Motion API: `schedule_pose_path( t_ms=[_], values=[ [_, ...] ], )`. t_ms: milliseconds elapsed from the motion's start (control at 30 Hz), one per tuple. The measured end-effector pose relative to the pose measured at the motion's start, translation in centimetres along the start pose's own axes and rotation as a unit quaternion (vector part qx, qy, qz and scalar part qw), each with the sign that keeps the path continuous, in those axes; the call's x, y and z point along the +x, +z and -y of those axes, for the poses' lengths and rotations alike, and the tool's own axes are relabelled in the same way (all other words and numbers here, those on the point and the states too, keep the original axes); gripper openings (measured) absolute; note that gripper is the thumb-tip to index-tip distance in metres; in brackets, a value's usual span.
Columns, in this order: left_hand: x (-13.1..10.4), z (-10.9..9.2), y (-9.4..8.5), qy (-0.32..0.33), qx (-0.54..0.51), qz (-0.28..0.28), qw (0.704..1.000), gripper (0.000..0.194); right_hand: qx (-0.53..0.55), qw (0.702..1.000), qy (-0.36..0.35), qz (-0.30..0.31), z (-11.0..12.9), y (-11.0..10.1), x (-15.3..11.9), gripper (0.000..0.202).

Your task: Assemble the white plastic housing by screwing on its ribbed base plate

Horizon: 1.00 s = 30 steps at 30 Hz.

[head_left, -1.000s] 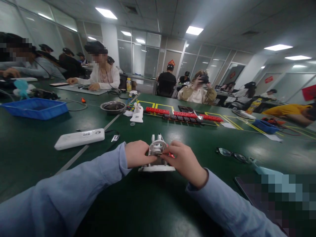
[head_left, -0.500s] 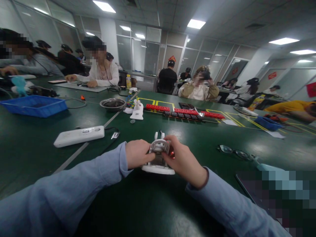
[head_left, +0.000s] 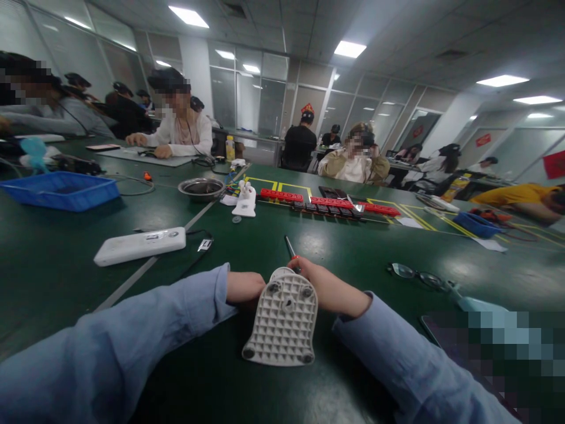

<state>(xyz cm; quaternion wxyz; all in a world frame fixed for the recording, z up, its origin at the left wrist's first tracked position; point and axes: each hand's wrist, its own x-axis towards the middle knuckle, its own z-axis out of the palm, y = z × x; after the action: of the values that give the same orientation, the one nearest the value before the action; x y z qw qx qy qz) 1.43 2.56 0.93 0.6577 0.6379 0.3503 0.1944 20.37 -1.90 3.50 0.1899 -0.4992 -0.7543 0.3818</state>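
A white plastic base (head_left: 282, 330) is tipped up in front of me, its gridded underside toward my eyes, with dark round feet at its corners. My left hand (head_left: 247, 287) is closed at the base's upper left edge; its fingertips are hidden behind the plastic. At the upper right edge, my right hand (head_left: 329, 285) is closed around a screwdriver (head_left: 289, 246) whose red handle partly shows and whose metal shaft points away from me. That hand also touches the base, though its fingertips are partly hidden.
Ahead lie red strips (head_left: 331, 202) and a white plastic part (head_left: 245, 199). A metal bowl (head_left: 202, 186), a blue tray (head_left: 62, 191) and a white elongated device (head_left: 141, 245) are to the left. Glasses (head_left: 415, 272) lie on the right. Several people sit around.
The white base has been tilted so its gridded underside now faces me. My hands have shifted slightly with it, and the screwdriver's shaft has come more into view.
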Motion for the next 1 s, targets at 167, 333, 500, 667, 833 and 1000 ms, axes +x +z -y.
schedule_pose_path(
  t_ms=[167,333,500,667,833,1000],
  values=[
    [0.4,-0.1,-4.5,-0.184,-0.087,0.101,0.974,0.026,-0.074,0.988,0.046,-0.131,-1.5,-2.3,0.4,0.028],
    [1.9,1.4,-5.0,-0.086,-0.349,-0.066,0.931,0.027,-0.201,0.959,0.12,-0.162,-3.2,-0.7,1.7,0.032],
    [2.8,2.4,-3.1,-0.05,-0.371,-0.083,0.924,0.041,-0.256,0.938,0.155,-0.174,-3.0,1.6,2.4,0.028],
    [2.9,2.7,-2.8,-0.021,-0.401,-0.117,0.909,0.041,-0.204,0.94,0.14,-0.234,-5.0,1.4,3.0,0.02],
    [2.9,2.8,-2.7,-0.02,-0.431,-0.182,0.884,0.04,-0.188,0.941,0.129,-0.25,-6.4,1.1,3.3,0.018],
    [2.8,2.5,-2.7,-0.039,-0.44,-0.212,0.872,0.035,-0.18,0.942,0.128,-0.252,-6.3,1.2,3.3,0.018]
  ],
)
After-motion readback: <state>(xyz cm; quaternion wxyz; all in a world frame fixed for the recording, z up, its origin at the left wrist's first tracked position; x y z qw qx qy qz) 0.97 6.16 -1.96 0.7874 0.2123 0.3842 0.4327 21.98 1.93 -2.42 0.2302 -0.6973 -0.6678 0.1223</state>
